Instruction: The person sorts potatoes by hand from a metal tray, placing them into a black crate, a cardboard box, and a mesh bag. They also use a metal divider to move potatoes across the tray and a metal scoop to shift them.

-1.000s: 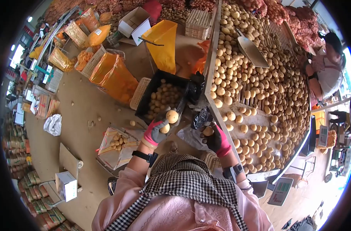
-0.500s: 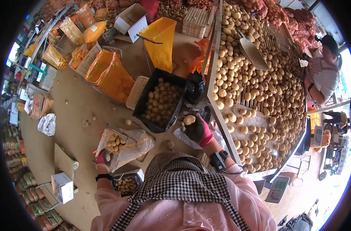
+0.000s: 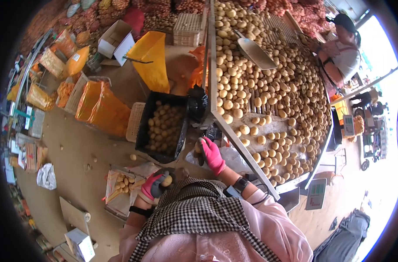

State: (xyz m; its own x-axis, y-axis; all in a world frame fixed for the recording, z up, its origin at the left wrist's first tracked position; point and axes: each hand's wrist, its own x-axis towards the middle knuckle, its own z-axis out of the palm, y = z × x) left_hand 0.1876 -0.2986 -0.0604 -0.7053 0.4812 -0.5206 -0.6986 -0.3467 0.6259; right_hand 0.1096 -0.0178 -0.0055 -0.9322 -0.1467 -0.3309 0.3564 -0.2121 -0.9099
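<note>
1. The left hand [image 3: 156,185] is gripping a potato [image 3: 166,180] close to the body, just beside the open sack [image 3: 120,185] on the floor.
2. The right hand [image 3: 211,153] is curling by the black crate's [image 3: 143,131] near corner; whether it holds anything cannot be told.

my view, wearer only | left hand [image 3: 156,185]: glove with pink back, dark grey palm and fingers | right hand [image 3: 211,153]: same glove type, pink back facing me | black band on each wrist, right one carries a small dark box with a thin cable | pale pink patterned long sleeves | black-and-white checked cloth over shoulders
</note>
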